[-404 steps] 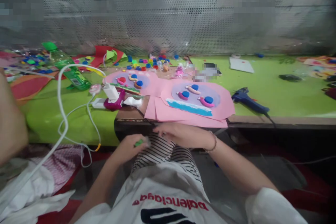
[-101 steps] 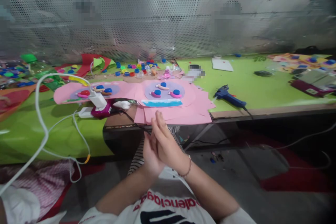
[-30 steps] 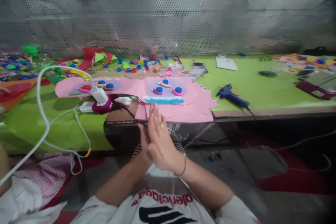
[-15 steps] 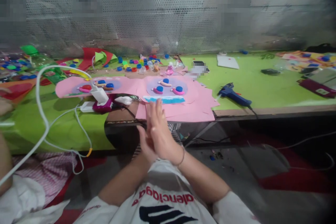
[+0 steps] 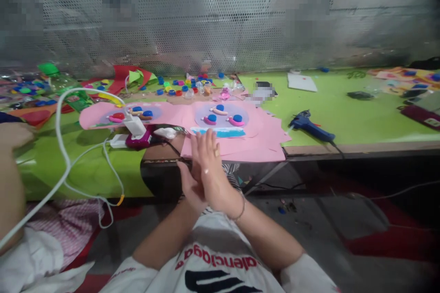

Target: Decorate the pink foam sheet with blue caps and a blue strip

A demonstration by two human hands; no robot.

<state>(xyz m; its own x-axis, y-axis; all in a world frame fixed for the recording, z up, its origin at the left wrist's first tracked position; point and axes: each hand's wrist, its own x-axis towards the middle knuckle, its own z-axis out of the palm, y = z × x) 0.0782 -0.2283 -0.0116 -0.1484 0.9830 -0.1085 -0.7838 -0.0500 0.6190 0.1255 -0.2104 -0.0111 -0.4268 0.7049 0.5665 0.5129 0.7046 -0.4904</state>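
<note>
My right hand [image 5: 212, 176] and my left hand [image 5: 187, 187] are pressed palm to palm in front of my chest, just below the table's front edge. Their fingers are straight and point up and away. The right hand lies over the left; whatever is between the palms is hidden. Right beyond the fingertips lies a stack of pink sheets [image 5: 264, 139]. On top of it is a lilac oval [image 5: 222, 114] with three snail shapes and a blue strip.
A blue glue gun [image 5: 311, 126] lies right of the pink stack on the green table cover [image 5: 343, 119]. A white charger [image 5: 134, 124] with a looping cable [image 5: 62, 146] and a second pink picture [image 5: 99, 116] lie left. Loose bottle caps [image 5: 182, 87] lie behind. Another person's arm [image 5: 10, 183] is at far left.
13.5 s ago my left hand held a small green piece low at my lap. Since then both hands have come up palm to palm, and they slide slightly against each other over the last second.
</note>
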